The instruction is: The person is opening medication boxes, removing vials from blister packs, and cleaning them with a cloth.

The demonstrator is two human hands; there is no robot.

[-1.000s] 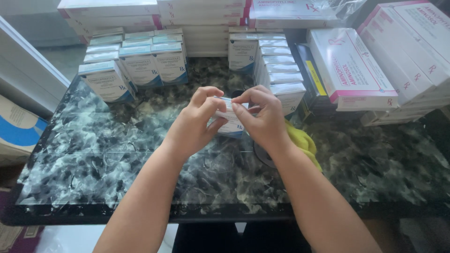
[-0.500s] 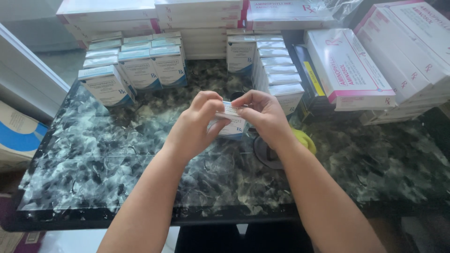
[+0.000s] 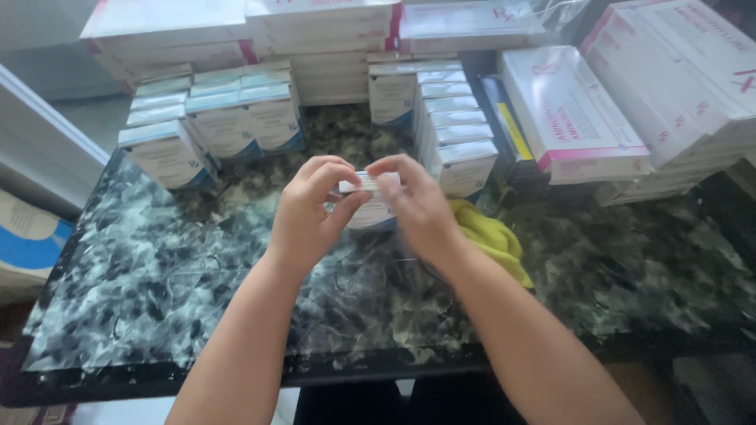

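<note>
1. The small box (image 3: 370, 206), white with a blue base, is held by both hands just above the marble table (image 3: 157, 291), near the middle of the table's far half.
2. The left hand (image 3: 309, 214) grips the box's left side, fingers curled over its top edge and thumb pressed against the near face.
3. The right hand (image 3: 417, 206) is closed on the box's right side, fingertips pinching the top edge; its back faces the camera and hides much of the box.
4. Both forearms rise from the table's near edge and meet at the box in a narrow V.
5. Left of the box, the table shows open marble out to its left edge, and more between the forearms and the near edge.
6. Behind the box to the left stands a cluster of like boxes (image 3: 213, 126); just behind to the right, a row of like boxes (image 3: 457, 126) stands close.
7. A yellow cloth (image 3: 488, 236) lies just right of the box, partly under the right wrist.
8. Large flat white-and-pink cartons (image 3: 567, 110) fill the table's far right side, well apart from the box.
</note>
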